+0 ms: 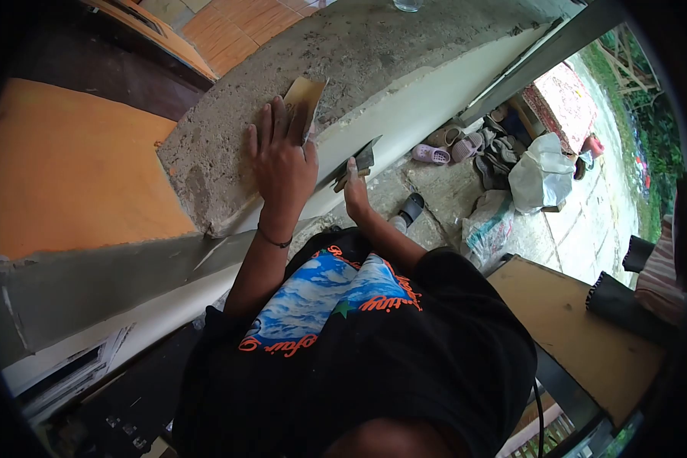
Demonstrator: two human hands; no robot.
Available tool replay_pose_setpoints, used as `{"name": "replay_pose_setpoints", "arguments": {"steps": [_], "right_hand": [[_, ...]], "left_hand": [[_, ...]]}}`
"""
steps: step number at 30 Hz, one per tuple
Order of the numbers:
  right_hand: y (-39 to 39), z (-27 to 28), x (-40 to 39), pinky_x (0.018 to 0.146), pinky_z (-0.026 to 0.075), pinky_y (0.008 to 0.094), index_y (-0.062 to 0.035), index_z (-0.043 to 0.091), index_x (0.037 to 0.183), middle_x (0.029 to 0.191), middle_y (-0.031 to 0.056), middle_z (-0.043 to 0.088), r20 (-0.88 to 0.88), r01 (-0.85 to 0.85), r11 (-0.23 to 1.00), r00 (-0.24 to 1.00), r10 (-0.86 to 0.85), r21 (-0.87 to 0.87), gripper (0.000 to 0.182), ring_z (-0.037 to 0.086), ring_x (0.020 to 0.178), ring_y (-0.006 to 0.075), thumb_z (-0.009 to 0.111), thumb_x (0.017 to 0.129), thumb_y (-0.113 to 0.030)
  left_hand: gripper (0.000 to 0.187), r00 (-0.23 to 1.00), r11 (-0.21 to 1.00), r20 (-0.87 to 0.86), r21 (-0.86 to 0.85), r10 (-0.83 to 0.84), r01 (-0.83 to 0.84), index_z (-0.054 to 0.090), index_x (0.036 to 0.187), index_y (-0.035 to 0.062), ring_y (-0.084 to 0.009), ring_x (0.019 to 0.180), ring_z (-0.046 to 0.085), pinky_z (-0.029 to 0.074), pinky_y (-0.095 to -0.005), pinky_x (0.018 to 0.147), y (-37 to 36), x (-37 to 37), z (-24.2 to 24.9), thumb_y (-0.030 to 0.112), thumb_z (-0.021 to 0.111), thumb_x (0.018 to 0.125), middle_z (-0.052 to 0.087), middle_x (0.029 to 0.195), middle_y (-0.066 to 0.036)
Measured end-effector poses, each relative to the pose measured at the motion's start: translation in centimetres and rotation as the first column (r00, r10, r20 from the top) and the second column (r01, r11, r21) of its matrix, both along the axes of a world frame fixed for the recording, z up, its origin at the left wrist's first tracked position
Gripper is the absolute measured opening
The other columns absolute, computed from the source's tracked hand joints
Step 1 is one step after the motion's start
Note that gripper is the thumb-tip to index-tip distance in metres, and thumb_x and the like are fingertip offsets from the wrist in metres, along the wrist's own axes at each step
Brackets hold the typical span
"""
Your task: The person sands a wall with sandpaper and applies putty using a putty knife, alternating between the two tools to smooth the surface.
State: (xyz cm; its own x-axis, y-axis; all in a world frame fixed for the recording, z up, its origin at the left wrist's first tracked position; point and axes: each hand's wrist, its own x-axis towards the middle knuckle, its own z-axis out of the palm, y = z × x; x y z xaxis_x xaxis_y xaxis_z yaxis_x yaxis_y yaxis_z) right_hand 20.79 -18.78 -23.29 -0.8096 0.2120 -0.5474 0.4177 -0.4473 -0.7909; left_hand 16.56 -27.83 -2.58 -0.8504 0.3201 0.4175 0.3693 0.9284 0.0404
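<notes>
Hands first: your left hand (282, 160) lies spread flat on the rough concrete ledge (359, 53), fingers pinning a trowel blade (304, 103) against it. Just right, your right hand (354, 191) is clamped round the handle of a second trowel (363, 160) touching the white wall face (435, 99). Farther right, sandals (450, 145) and a white bag (542, 179) sit on the floor.

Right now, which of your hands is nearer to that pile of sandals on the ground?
The right hand, gripping a trowel at the wall's edge, is nearer the sandals. The left hand lies flat on the rough wall, farther away.
</notes>
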Motion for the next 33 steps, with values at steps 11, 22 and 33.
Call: {"name": "replay_pose_setpoints", "arguments": {"steps": [11,22,33], "right_hand": [[7.9,-3.3,-4.4,0.092,0.036,0.0319,0.0017,0.043,0.123,0.116,0.0107,0.051,-0.160,0.180,0.973,0.966,-0.203,-0.147,0.050,0.047,0.105,0.0193,0.040,0.095,-0.040],[36.9,-6.9,-18.4,0.094,0.038,0.0357,0.0057,0.043,0.120,0.118,0.0157,0.050,-0.129,0.490,0.833,0.837,-0.532,-0.256,0.044,0.049,0.106,0.0256,0.044,0.094,-0.030],[34.8,-10.0,-16.4,0.083,0.045,0.0344,0.0050,0.049,0.111,0.107,0.0124,0.053,-0.273,0.381,0.917,0.875,-0.399,-0.118,0.035,0.054,0.095,0.0250,0.047,0.090,-0.023]], "left_hand": [[0.039,0.988,0.989,0.045,0.005,0.147,-0.148,0.048,0.129,0.0154,-0.0267,0.128,0.037,0.025,-0.0439,0.105,1.7,-0.6,0.5,0.029,0.039,0.094,0.040,0.138,-0.012],[0.042,0.968,0.966,0.038,0.056,0.249,-0.251,0.046,0.127,0.0004,-0.0292,0.121,0.045,0.030,-0.0432,0.103,3.2,-0.9,0.8,0.026,0.038,0.094,0.048,0.130,-0.014],[0.044,0.975,0.973,0.017,0.070,0.221,-0.222,0.047,0.127,0.0009,-0.0281,0.122,0.044,0.029,-0.0419,0.103,2.6,-0.8,0.5,0.028,0.039,0.093,0.047,0.131,-0.015]]}}
